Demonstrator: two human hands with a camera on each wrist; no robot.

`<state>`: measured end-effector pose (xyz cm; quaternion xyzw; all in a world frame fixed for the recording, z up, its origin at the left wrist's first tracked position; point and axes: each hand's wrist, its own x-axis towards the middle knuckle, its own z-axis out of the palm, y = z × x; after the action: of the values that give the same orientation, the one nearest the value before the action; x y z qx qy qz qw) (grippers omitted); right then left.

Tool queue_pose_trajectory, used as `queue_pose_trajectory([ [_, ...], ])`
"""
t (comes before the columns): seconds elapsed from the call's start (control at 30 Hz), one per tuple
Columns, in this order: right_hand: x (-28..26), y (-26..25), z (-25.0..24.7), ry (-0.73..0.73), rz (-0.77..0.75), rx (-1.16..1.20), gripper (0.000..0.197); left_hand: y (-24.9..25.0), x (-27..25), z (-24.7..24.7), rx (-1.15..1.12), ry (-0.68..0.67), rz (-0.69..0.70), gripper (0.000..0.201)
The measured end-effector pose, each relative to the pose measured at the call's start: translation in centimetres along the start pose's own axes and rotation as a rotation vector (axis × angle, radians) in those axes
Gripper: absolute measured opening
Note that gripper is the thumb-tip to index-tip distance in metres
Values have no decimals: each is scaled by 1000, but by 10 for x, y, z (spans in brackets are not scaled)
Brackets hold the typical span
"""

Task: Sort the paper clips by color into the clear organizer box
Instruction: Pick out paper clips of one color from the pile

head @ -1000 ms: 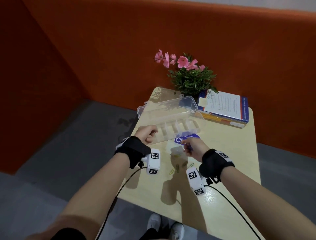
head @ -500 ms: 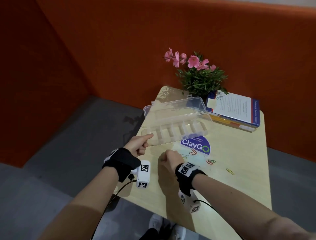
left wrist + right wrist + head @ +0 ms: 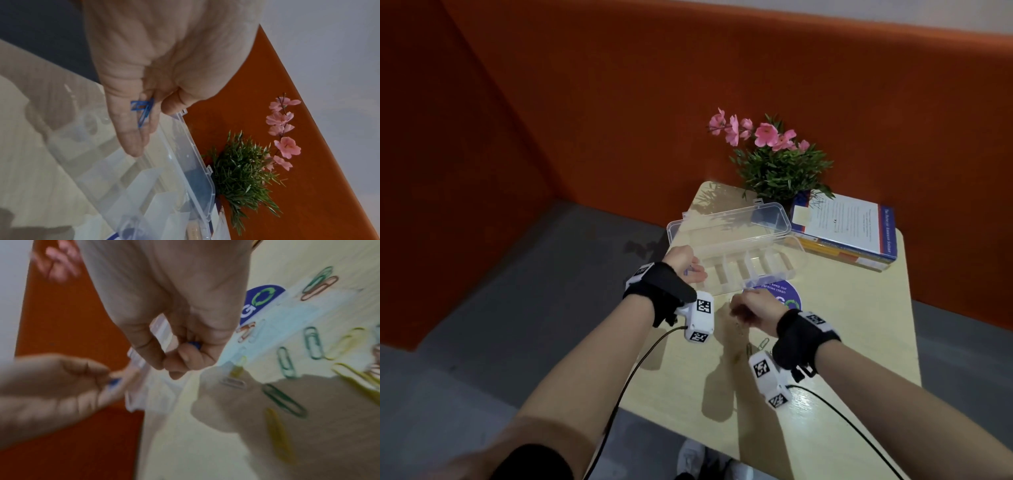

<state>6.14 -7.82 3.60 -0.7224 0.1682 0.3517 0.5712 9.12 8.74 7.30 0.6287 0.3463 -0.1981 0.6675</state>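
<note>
Left hand (image 3: 156, 68) pinches blue paper clips (image 3: 144, 112) over the organizer box (image 3: 753, 263); right hand (image 3: 174, 318) pinches another blue clip (image 3: 194, 344).

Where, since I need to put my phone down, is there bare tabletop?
Bare: the near table end, between the wrists and the near edge. Crowded: paper clips lie scattered by the right hand and sticker; organizer box, plant and books fill the far end.

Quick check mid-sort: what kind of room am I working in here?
Probably an office pantry or break nook. A small table bears a sticker reading "keep our pantries clean", orange padded panels wall it in, and a potted plant and a book sit at the back.
</note>
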Motion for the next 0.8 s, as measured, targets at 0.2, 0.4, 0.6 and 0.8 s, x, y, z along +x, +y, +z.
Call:
queue_pose_trajectory([
  [0.2, 7, -40, -6, -19, -59, 65, 14, 9, 5, -3, 125, -31, -14, 40],
  [0.4, 19, -68, 25, -83, -92, 17, 16, -2, 10, -24, 98, 56, 92, 39],
  [0.6, 45, -76, 49, -61, -130, -317, 37, -26, 9, -46, 3, 162, 162, 35],
  [0.8, 31, -75, 38, -13, -223, -299, 35, -49, -4, -39, 164, 228, 321, 23],
])
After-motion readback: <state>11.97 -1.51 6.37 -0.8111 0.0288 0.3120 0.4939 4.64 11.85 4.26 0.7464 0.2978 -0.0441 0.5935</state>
